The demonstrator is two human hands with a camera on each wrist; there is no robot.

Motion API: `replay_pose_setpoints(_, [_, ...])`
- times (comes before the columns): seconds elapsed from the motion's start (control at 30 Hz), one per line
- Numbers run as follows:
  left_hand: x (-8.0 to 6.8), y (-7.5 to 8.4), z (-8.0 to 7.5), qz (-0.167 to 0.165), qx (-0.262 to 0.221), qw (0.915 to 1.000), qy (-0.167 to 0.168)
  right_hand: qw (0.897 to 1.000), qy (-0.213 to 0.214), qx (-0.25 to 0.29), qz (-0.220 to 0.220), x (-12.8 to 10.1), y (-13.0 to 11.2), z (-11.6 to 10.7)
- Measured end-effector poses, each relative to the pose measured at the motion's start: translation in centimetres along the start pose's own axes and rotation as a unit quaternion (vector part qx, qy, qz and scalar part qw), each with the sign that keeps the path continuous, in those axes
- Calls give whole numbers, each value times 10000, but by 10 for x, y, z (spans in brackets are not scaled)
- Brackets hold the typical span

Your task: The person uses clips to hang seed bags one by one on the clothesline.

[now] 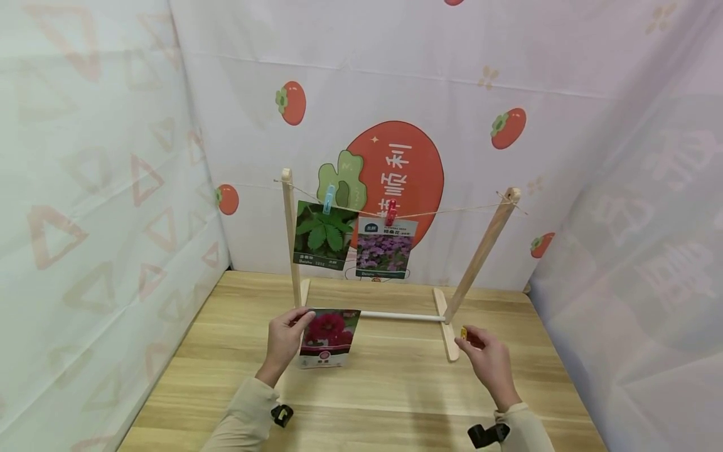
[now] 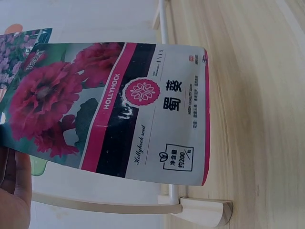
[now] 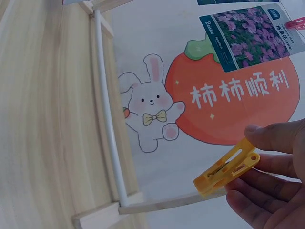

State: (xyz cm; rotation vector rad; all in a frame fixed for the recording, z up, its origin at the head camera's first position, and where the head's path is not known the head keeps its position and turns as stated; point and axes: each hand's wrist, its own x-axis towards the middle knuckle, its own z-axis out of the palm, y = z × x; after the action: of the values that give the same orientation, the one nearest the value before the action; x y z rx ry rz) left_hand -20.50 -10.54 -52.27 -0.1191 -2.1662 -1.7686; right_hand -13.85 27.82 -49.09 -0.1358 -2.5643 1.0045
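My left hand pinches a hollyhock seed packet by its upper left corner, above the table in front of the stand. In the left wrist view the packet shows pink blooms and a white lower panel. My right hand holds a yellow clothespin between thumb and fingers, near the stand's right foot. On the twine behind hang two packets: a green-leaf packet under a blue clothespin, and a purple-flower packet under a red clothespin.
The wooden stand has a left post, a right post leaning outward, and a white rod between its feet. It stands on a wood-grain table. Printed cloth walls the table at the back and both sides.
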Motion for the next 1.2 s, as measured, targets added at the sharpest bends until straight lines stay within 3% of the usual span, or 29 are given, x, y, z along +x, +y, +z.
replay_pose_setpoints(0.2, [5, 3, 1, 181, -32, 9998, 119, 9999, -3, 164, -17, 6, -4, -4])
replay_pose_setpoints(0.5, [20, 24, 5, 362, -172, 9992, 58, 9996, -143, 258, -45, 17, -14, -14])
replay_pose_setpoints(0.87, [34, 40, 14, 4, -414, 9991, -101, 9983, 239, 405, -330, 29, -23, -21])
replay_pose_setpoints(1.07, [41, 50, 20, -216, -569, 9979, -225, 9926, 575, 797, -713, 32, -29, -24])
replay_pose_setpoints(1.2, [44, 56, 27, -235, -642, 9973, -252, 9907, 648, 778, -913, 34, -31, -27])
